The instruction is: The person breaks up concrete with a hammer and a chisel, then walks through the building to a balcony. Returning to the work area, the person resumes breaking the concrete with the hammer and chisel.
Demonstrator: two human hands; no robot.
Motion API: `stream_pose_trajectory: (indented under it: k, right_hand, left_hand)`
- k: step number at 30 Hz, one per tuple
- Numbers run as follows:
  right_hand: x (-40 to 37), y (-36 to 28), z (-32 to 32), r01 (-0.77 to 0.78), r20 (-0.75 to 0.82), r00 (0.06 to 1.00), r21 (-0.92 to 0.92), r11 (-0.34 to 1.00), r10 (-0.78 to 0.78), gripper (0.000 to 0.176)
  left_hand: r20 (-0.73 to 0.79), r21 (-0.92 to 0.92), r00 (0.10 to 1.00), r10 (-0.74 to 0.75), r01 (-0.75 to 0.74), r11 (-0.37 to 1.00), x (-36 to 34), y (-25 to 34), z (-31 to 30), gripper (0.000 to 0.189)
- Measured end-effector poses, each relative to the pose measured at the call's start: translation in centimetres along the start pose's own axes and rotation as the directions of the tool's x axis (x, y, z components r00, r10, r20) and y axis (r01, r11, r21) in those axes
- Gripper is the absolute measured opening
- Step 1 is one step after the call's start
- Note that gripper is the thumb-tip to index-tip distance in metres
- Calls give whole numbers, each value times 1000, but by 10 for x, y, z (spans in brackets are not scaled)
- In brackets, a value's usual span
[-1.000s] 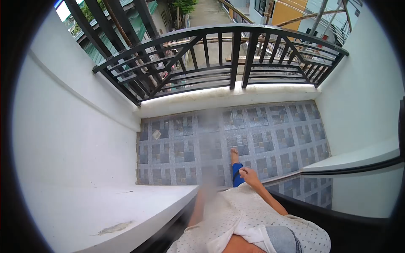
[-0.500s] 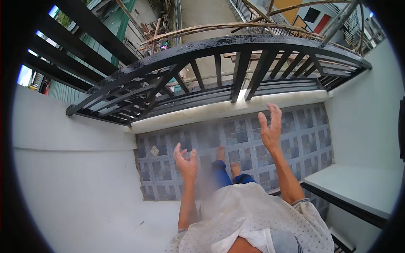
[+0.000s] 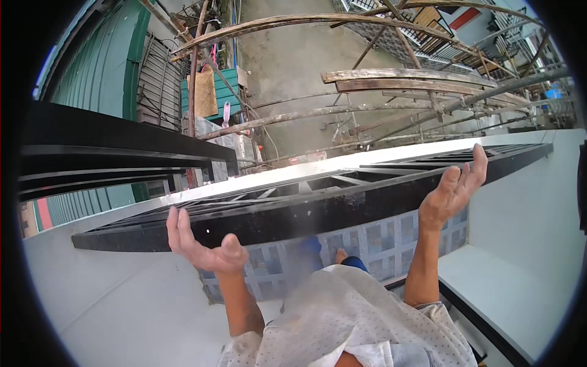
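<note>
My left hand (image 3: 206, 248) is raised at the left, palm up, fingers apart and holding nothing; it overlaps the near side of the black railing (image 3: 293, 215). On the right, my right hand (image 3: 454, 191) is raised too, its fingers spread and empty, over the right part of the railing. Whether either hand touches the rail cannot be told. The railing's broad top bar runs across the view between my body and the drop outside.
Wooden planks (image 3: 416, 81) and scaffold poles (image 3: 330, 114) stand beyond the railing, above a concrete lane (image 3: 281, 67). Black slats (image 3: 110, 137) jut in at the left. White walls (image 3: 520, 208) flank the tiled floor (image 3: 373, 241). A green roof (image 3: 98, 61) lies outside.
The view has shifted forward over the railing, showing more of the lane and scaffold. Both hands have spread farther apart and now overlap the railing in view.
</note>
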State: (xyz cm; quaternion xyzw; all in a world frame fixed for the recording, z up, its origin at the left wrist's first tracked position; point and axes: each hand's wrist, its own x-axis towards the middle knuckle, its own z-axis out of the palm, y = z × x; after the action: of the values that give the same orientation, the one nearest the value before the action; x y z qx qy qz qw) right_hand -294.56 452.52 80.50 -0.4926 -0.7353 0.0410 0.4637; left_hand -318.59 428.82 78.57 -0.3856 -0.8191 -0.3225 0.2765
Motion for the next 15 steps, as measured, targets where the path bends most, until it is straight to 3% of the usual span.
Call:
stream_pose_trajectory:
  k: [2,4,6,10,11,14,15]
  right_hand:
    - [3,-9,14,-47,-125,990,122,991,62,52]
    - [5,-9,19,-145,-110,981,145,979,161,52]
    - [9,-8,24,-155,-83,984,35,987,158,53]
    - [12,-12,28,-254,-22,967,-164,953,254,51]
    - [13,-13,28,-262,2,962,-280,923,274,49]
    - [14,-15,33,-254,32,963,-236,938,268,49]
    - [14,-16,33,-241,45,965,-240,940,259,49]
  left_hand:
    - [-90,-149,995,-37,23,989,5,0,16,66]
    - [-20,-177,942,-334,325,929,13,7,8,75]
    - [-65,-37,845,-531,530,847,17,17,19,73]
    - [109,322,798,-593,536,780,35,25,17,64]
    - [90,254,817,-569,534,807,32,22,19,53]
    - [94,205,860,-501,476,855,28,15,21,46]
    - [18,69,883,-469,467,881,27,13,30,42]
